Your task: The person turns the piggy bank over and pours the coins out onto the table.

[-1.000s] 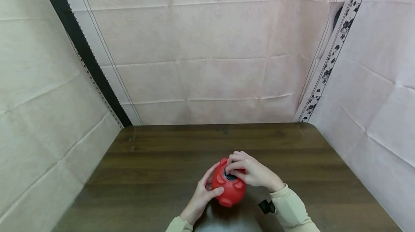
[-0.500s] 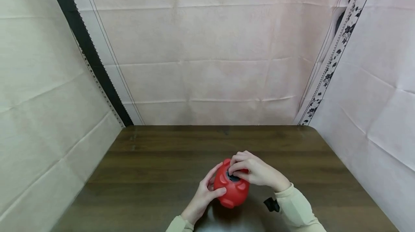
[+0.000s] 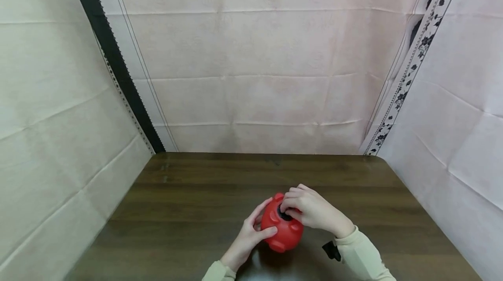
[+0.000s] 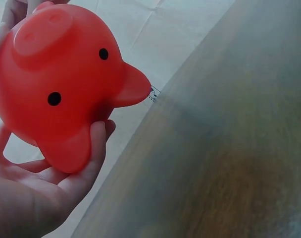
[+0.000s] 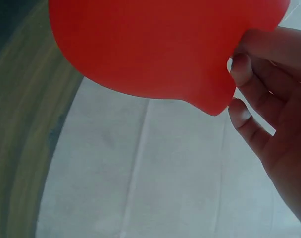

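Observation:
A red piggy bank (image 3: pixel 281 231) is held above the table, its belly turned up in the head view. My left hand (image 3: pixel 249 234) grips it from the left, thumb across its near side. In the left wrist view the snout (image 4: pixel 43 37), black dot eyes and ears of the piggy bank show, with fingers round one ear. A round black stopper (image 3: pixel 282 213) sits at the belly opening. My right hand (image 3: pixel 308 209) has its fingers curled down onto this stopper, partly covering it. The right wrist view shows the right fingertips close by a red foot; the stopper is hidden there.
A dark brown wooden table (image 3: pixel 188 211) lies under the hands. Pale cloth hangs as a back wall (image 3: pixel 251 76) and as side walls, with a black strip at the left corner and a floral border at the right. A small black piece (image 3: pixel 332 250) sits at the right sleeve.
The piggy bank and both hands appear slightly further right, as the head view shifts. The right fingers stay at the stopper, which shows as a more even black than before.

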Tool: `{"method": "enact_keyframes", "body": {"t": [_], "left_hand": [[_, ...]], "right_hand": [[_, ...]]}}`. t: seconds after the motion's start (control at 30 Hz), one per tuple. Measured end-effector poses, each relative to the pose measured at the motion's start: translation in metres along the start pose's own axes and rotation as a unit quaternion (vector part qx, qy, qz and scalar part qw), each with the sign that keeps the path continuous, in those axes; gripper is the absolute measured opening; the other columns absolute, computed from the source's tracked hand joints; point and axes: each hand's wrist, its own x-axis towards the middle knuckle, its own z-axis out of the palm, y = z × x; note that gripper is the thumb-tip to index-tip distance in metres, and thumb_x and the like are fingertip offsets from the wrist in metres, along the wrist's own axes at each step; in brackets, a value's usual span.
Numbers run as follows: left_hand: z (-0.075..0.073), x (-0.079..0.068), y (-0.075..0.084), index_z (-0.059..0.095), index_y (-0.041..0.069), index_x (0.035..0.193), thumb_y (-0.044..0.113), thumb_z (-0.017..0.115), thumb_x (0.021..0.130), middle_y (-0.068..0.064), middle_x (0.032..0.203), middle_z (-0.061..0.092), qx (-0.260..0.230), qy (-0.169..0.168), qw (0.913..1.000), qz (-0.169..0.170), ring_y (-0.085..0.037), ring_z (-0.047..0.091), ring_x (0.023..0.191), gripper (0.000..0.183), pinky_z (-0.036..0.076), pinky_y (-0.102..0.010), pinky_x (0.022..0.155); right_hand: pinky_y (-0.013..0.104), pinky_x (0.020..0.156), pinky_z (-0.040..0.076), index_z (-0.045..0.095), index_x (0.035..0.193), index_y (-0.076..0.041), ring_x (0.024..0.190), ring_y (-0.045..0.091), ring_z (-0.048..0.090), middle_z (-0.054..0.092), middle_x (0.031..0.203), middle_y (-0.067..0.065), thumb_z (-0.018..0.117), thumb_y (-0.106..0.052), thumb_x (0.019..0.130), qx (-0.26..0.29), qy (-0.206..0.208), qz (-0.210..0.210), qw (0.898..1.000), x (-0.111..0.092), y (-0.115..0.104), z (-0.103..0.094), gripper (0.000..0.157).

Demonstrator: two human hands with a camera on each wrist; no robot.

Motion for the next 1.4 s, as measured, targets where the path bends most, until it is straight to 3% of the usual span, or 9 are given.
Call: {"method": "enact_keyframes", "body": {"t": [0.23,0.9,1.4], "left_hand": [[-0.0002,-0.0013,-0.0024,0.039,0.033,0.147,0.026,0.069,0.090,-0.012,0.137,0.054,-0.010,0.004,0.9999,-0.009,-0.020,0.059,0.110,0.064,0.056,-0.032,0.090],[0.0011,-0.0012,-0.0012,0.038,0.034,0.147,0.029,0.068,0.090,-0.010,0.137,0.054,-0.013,0.009,0.9997,-0.020,-0.019,0.059,0.110,0.064,0.055,-0.032,0.091],[-0.0015,-0.0013,-0.0018,0.038,0.033,0.147,0.029,0.069,0.090,-0.011,0.135,0.056,-0.021,0.013,0.9996,-0.016,-0.019,0.061,0.108,0.065,0.055,-0.032,0.089]], "right_hand": [[0.021,0.073,0.042,0.070,0.085,-0.020,0.079,0.002,0.055,0.066,0.084,-0.012,0.079,-0.009,0.076,0.017,0.001,0.024,1.000,-0.0043,0.0018,0.0065,0.017],[0.018,0.070,0.041,0.068,0.086,-0.020,0.078,0.002,0.055,0.065,0.084,-0.012,0.079,-0.006,0.075,0.007,0.021,-0.006,1.000,-0.0042,0.0038,0.0058,0.021],[0.017,0.069,0.040,0.068,0.086,-0.020,0.077,0.002,0.055,0.065,0.083,-0.011,0.080,-0.006,0.074,0.011,0.021,-0.001,1.000,-0.0004,0.0007,0.0002,0.021]]}}
